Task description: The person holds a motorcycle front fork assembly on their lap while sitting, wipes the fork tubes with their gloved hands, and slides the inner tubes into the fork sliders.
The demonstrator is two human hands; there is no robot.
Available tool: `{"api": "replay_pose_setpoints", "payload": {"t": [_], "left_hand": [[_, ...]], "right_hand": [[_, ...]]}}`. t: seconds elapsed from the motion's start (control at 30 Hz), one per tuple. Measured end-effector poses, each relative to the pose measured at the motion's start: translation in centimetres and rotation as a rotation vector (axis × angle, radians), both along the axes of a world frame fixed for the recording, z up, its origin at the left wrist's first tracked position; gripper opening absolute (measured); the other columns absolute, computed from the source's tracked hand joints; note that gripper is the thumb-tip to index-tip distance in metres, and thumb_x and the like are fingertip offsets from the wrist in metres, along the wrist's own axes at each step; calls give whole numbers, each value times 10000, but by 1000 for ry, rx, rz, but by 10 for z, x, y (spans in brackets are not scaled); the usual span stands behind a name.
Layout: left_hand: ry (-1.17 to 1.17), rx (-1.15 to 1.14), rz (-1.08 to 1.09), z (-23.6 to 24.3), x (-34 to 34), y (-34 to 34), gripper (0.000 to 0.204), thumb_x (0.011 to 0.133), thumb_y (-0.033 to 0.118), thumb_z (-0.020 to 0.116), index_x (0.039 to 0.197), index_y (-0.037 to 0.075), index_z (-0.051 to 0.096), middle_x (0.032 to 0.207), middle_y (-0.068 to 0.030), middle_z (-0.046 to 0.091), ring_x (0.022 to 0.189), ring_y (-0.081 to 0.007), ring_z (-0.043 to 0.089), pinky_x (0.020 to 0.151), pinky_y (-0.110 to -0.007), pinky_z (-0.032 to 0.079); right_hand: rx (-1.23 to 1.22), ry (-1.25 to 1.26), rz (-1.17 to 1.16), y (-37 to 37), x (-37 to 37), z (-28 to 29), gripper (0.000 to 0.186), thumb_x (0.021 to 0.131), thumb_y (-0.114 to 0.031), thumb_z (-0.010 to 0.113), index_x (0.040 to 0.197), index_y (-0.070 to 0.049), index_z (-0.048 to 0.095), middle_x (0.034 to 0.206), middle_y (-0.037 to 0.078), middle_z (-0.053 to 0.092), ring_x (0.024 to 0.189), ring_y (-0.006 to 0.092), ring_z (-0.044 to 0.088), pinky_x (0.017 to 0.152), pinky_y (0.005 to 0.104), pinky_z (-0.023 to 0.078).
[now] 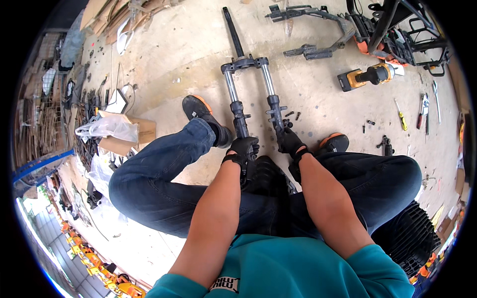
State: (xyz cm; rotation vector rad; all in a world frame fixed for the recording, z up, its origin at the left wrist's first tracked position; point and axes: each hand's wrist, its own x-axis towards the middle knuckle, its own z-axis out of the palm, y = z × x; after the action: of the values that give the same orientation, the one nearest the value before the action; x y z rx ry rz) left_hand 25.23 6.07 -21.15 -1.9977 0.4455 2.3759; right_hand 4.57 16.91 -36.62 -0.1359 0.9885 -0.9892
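Both hands on the fork (244, 63), which lies on the floor (198, 74) in front of me between my shoes, stem pointing away, legs running back toward me. My left hand (243, 147), black glove, is clamped on the lower end of the left leg, fingers curled round it, knuckles up. My right hand (290, 141), also gloved, is closed round the lower end of the right leg, a bit farther forward than the left; its fingertips are partly hidden, so can't tell how far they wrap. Forearms come up from the lower edge and converge, elbows wide, both reaching out over my lap. I'm seated, knees splayed, hands near each other but not touching. Loose bolts (297, 115) sit just right of the right leg. Yellow-and-black cordless driver (367, 77) is farther out on the right, with a yellow-handled screwdriver (402, 120) nearer me. Open cardboard box (145, 130) with clear plastic is off left, beyond my left knee.
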Motion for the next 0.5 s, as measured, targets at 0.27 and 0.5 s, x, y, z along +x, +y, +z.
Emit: {"api": "replay_pose_setpoints", "payload": {"t": [0.27, 0.5], "left_hand": [[173, -80, 125, 58, -5, 9, 243, 814, 251, 720, 946, 99, 584, 848, -93, 650, 669, -188, 627, 559, -308, 514], [543, -140, 303, 88, -20, 15, 192, 876, 246, 650, 911, 78, 562, 793, -88, 621, 701, -222, 639, 644, -342, 559]], "right_hand": [[277, 356, 137, -35, 3, 164, 354, 806, -359, 732, 1003, -130, 548, 671, -8, 513, 528, 126, 492, 547, 343, 510], [140, 504, 279, -47, -34, 247, 389, 824, -211, 712, 1094, -43, 487, 802, 76, 563, 598, 174, 557, 518, 344, 520]]}}
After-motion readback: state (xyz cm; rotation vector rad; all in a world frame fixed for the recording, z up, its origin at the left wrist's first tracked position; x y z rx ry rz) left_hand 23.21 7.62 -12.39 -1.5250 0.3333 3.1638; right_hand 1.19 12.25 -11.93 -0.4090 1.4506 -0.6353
